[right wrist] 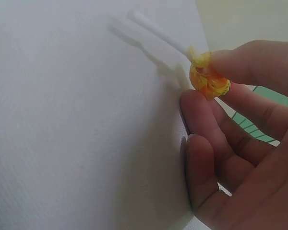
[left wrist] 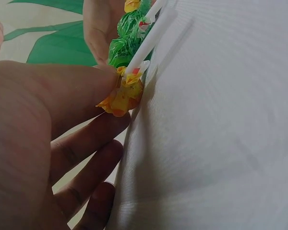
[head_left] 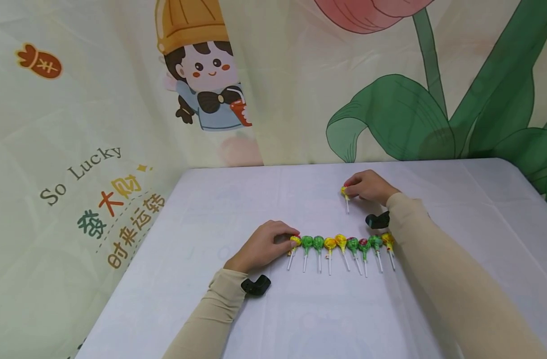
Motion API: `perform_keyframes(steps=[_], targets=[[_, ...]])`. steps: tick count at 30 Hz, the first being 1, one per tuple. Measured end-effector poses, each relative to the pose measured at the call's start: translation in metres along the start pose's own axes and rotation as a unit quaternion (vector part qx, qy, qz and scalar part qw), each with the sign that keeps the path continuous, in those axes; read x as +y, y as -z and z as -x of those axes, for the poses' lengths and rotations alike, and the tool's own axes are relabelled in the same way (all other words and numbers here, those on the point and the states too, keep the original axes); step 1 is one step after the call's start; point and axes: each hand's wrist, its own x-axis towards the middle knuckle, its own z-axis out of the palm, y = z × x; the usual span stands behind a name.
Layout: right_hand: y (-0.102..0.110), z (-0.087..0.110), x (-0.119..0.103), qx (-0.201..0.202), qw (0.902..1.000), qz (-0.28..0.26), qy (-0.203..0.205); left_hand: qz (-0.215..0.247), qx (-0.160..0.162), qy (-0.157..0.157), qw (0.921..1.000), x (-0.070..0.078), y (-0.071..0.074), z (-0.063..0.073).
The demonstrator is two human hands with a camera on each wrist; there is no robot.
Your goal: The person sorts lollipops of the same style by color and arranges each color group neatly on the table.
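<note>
head view: left hand (head_left: 266,244) pinches a yellow lollipop (left wrist: 122,99), right hand (head_left: 371,187) another lollipop (right wrist: 209,84), sleeve (head_left: 453,269) beside the lollipop row (head_left: 340,241), backdrop (head_left: 295,89) behind.

Head view: bright, even, diffuse light; soft shadow beside right sleeve (head_left: 457,269) on white tabletop (head_left: 255,199). Left wrist view: greyer exposure; shine on green wrapper (left wrist: 119,51); soft-edged shadow band along tabletop. Right wrist view: hazy, low contrast; blurred shadows of right hand (right wrist: 257,187) and lollipop stick (right wrist: 159,33) cast leftward across tabletop.
</note>
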Motion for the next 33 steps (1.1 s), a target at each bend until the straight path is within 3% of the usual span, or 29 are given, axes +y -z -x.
perform_keyframes(steps=[33], targets=[[-0.0033, 0.0045, 0.0011, 0.013, 0.9996, 0.025, 0.008, -0.005, -0.002, -0.004, 1.0, -0.0023, -0.0002, 0.0003]])
